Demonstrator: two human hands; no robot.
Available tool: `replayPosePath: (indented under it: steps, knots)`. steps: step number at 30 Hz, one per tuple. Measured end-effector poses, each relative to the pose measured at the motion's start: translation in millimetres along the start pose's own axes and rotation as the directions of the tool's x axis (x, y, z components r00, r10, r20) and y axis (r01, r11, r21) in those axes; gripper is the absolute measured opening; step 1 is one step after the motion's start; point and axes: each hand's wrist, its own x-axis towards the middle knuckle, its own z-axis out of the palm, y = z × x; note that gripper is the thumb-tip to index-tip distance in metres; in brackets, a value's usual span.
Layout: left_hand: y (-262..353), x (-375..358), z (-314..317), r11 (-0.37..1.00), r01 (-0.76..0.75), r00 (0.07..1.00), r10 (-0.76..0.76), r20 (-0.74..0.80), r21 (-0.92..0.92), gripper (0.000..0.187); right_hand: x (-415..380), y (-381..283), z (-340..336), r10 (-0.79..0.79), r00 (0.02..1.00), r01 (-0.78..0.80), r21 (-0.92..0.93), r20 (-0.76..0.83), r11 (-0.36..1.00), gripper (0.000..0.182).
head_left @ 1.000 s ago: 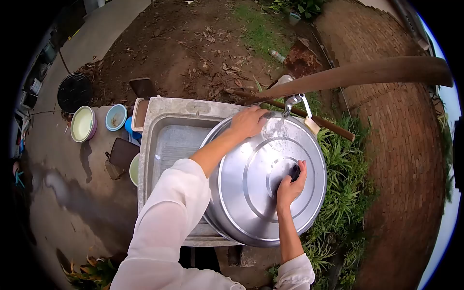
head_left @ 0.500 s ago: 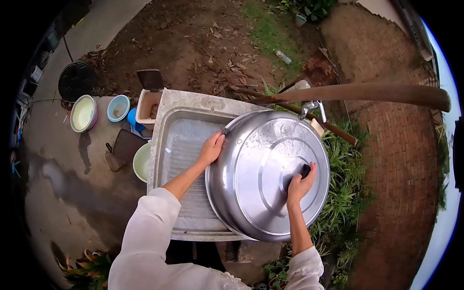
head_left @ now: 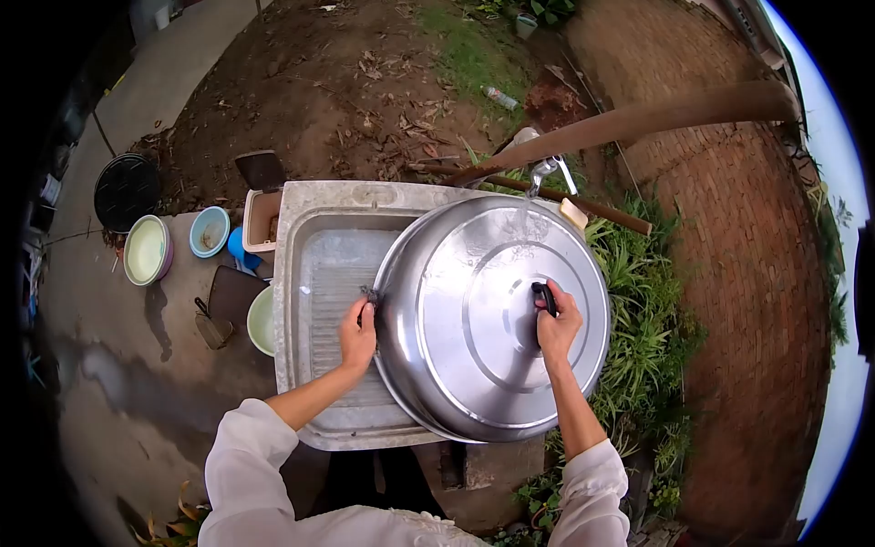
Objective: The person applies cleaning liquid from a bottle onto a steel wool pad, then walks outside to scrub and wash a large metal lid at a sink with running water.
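A large shiny metal lid (head_left: 483, 273), with what looks like a wide metal pan under it, rests tilted across the right part of a concrete washing sink (head_left: 290, 365). My right hand (head_left: 560, 324) is closed round the lid's black handle (head_left: 544, 296). At the lid's left side, my left hand (head_left: 357, 335) pinches a small dark grey scrubber (head_left: 369, 294) close to the metal rim. Water runs from the tap (head_left: 547, 170) onto the top of the lid. A pale bar of soap (head_left: 573, 213) lies at the sink's back right corner.
A brown pipe (head_left: 656, 128) crosses above the sink's back right. Left of the sink stand a green basin (head_left: 262, 321), a blue basin (head_left: 210, 232), a tan bin (head_left: 262, 219) and a pale green basin (head_left: 146, 251). Plants (head_left: 629, 319) grow on the right.
The lid has turned, its handle now more upright in my right hand. My left hand has moved down and left along the rim with the scrubber. The view has shifted slightly.
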Motion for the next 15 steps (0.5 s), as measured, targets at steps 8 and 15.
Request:
replayPosePath:
  steps: [8,15]
  knots:
    - [115,16,24,0.746,-0.666,0.662,0.592,0.460,0.000,0.032,11,-7,0,-0.370,0.913,0.394,-0.140,0.170,0.908,0.047]
    - [145,103,151,0.469,-0.793,0.602,0.505,0.619,0.389,0.041,14,0,2,-0.371,0.897,0.415,-0.166,0.240,0.895,0.049]
